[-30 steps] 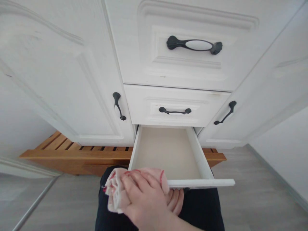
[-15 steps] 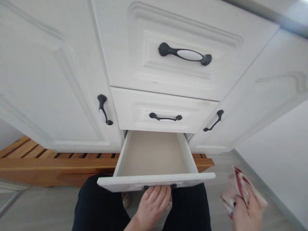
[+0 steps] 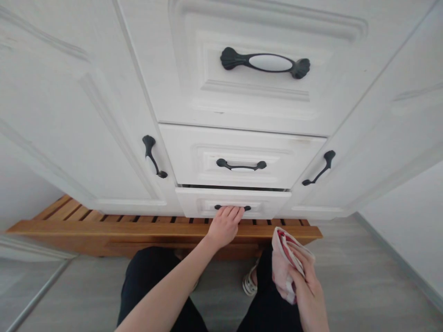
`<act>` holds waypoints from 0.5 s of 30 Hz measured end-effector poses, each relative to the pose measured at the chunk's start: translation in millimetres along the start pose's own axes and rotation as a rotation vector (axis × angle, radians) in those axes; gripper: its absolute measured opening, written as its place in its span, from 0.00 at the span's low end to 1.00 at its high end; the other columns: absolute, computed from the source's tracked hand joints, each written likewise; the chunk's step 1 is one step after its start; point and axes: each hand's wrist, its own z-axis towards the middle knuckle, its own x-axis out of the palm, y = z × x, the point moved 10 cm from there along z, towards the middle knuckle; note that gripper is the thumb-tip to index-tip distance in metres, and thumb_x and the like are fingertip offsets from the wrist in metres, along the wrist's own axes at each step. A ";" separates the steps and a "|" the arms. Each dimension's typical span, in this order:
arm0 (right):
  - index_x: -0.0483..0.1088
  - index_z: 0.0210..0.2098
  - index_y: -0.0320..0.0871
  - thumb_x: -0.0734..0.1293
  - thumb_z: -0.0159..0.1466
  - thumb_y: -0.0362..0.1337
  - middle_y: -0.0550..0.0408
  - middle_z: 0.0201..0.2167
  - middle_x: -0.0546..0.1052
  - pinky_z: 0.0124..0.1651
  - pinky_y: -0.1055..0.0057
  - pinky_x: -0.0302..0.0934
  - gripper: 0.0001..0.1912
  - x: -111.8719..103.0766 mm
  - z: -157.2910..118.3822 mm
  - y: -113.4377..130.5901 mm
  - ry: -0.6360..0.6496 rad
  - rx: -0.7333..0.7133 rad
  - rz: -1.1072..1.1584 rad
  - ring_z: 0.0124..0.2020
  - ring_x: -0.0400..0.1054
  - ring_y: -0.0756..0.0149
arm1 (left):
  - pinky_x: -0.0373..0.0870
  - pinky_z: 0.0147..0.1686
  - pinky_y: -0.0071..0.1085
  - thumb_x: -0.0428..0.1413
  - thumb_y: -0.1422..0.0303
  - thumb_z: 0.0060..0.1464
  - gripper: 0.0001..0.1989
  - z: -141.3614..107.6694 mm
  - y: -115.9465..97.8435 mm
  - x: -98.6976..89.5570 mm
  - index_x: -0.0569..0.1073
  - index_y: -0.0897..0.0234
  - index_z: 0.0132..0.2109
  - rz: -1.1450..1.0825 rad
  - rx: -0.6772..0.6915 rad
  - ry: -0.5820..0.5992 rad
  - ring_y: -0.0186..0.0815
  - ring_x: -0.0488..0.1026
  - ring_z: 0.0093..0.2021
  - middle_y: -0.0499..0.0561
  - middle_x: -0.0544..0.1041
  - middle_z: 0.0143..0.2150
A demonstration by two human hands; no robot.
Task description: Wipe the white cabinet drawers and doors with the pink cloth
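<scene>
"What's the largest thing there?"

"A white panelled cabinet (image 3: 114,120) across the far side, its top cut off. Beneath runs a slatted wooden base (image 3: 145,227), long axis left to right, partly hidden by the forearm."

"And the bottom drawer (image 3: 233,195)?"

"Low in the middle, just beyond the left hand (image 3: 224,227), slightly ajar. Its front faces near and is longest left to right; the dark gap above shows nothing of the inside."

"Where's the cloth (image 3: 283,268)?"

"Near and right of the drawer, pinched between the thumb and fingers of the right hand (image 3: 307,287). It's bunched, long axis near to far, far end leaning left; folds hide some fingers."

"The smallest?"

"The dark drawer handle (image 3: 247,208), lying left to right at the left fingertips, which cover most of its middle. Those fingers are pressed together; whether they curl around it, I can't tell."
</scene>
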 end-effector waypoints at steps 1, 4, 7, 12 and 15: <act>0.73 0.55 0.51 0.63 0.67 0.46 0.50 0.62 0.71 0.66 0.51 0.56 0.19 1.3 -2.5 -5.0 0.019 0.017 0.004 0.63 0.64 0.51 | 0.59 0.62 0.41 0.53 0.69 0.61 0.26 3.7 3.8 2.6 0.63 0.64 0.65 -0.001 0.000 0.005 0.43 0.67 0.58 0.53 0.74 0.60; 0.73 0.55 0.51 0.63 0.68 0.45 0.49 0.61 0.71 0.66 0.51 0.57 0.18 -1.3 -8.3 -11.9 0.028 0.024 -0.007 0.63 0.64 0.51 | 0.60 0.61 0.42 0.53 0.69 0.61 0.26 10.0 9.9 9.0 0.63 0.65 0.65 -0.011 0.010 0.014 0.44 0.67 0.59 0.55 0.74 0.60; 0.73 0.54 0.50 0.63 0.69 0.44 0.48 0.61 0.72 0.65 0.48 0.59 0.17 -1.9 -6.7 0.0 0.010 -0.043 -0.040 0.62 0.65 0.50 | 0.60 0.61 0.43 0.52 0.68 0.61 0.26 12.6 10.6 12.1 0.63 0.67 0.66 -0.027 0.019 0.018 0.45 0.67 0.58 0.56 0.74 0.60; 0.72 0.58 0.54 0.61 0.69 0.38 0.50 0.59 0.73 0.61 0.46 0.61 0.20 28.2 20.1 60.2 0.084 -0.315 -0.186 0.59 0.67 0.50 | 0.59 0.63 0.40 0.52 0.69 0.61 0.28 12.8 9.8 5.1 0.62 0.63 0.67 -0.048 0.040 0.028 0.43 0.66 0.61 0.55 0.71 0.63; 0.73 0.58 0.58 0.60 0.68 0.33 0.50 0.59 0.73 0.61 0.45 0.59 0.23 39.2 44.0 103.2 -0.026 -0.592 -0.337 0.59 0.66 0.50 | 0.56 0.66 0.37 0.51 0.70 0.63 0.27 -8.1 10.9 -10.9 0.61 0.56 0.68 -0.063 0.060 -0.039 0.40 0.62 0.66 0.51 0.67 0.67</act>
